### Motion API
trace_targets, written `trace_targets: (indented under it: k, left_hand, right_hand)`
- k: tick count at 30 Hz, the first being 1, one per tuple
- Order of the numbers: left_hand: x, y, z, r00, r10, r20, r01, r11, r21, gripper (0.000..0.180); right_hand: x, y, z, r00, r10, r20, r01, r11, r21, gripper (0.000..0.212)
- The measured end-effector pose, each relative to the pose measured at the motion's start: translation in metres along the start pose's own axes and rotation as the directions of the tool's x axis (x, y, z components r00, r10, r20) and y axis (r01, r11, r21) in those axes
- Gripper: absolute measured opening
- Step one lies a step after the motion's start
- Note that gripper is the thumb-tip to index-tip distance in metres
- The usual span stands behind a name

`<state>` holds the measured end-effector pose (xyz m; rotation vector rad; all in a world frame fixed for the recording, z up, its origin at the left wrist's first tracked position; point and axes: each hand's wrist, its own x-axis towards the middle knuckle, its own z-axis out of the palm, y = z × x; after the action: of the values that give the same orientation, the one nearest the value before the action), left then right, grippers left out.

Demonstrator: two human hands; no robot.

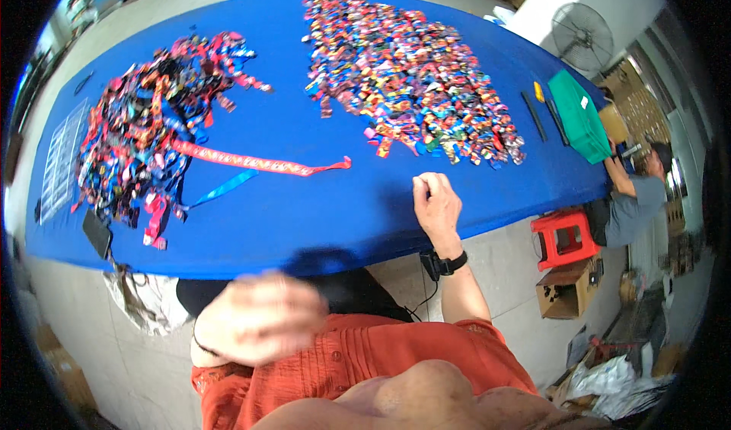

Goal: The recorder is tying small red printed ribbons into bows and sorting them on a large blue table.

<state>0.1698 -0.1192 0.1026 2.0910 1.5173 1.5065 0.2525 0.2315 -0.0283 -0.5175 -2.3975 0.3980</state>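
Observation:
My left hand (263,317) is smeared by motion in front of my body, short of the table's near edge; its fingers are too blurred to read. Over the blue table (297,213), near that edge, my right hand (437,207) is closed with fingers curled in; whatever it may hold is hidden. A tangled heap of colourful straps (145,118) lies on the left. From it a red patterned strap (251,161) stretches toward the middle, with a blue strap (222,189) below. Beyond my right hand are dense rows of small folded strap bundles (411,76).
A clear compartmented tray (62,159) lies at the table's left. At the right end are a green bin (579,116), a yellow cutter-like tool (538,92) and dark bars (534,115). Beside the table stand a red stool (565,238), a cardboard box (565,291) and another person (638,201).

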Motion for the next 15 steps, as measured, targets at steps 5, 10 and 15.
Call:
trace_targets:
  k: [5, 10, 15]
  left_hand:
    - [-0.023, -0.045, 0.011, 0.698, -0.568, -0.436, 0.704, 0.658, 0.269, 0.023]
    - [-0.065, -0.099, 0.020, 0.539, -0.536, -0.650, 0.819, 0.152, 0.553, 0.064]
    - [-0.087, -0.117, 0.025, 0.487, -0.540, -0.686, 0.810, -0.013, 0.586, 0.069]
  right_hand:
    - [0.001, 0.003, -0.006, 0.999, 0.021, -0.024, -0.021, 1.000, -0.004, 0.012]
    - [-0.001, 0.008, 0.001, 1.000, -0.006, -0.017, 0.005, 0.999, -0.040, 0.012]
    - [-0.001, 0.002, 0.001, 1.000, -0.012, 0.011, 0.012, 1.000, -0.023, 0.012]
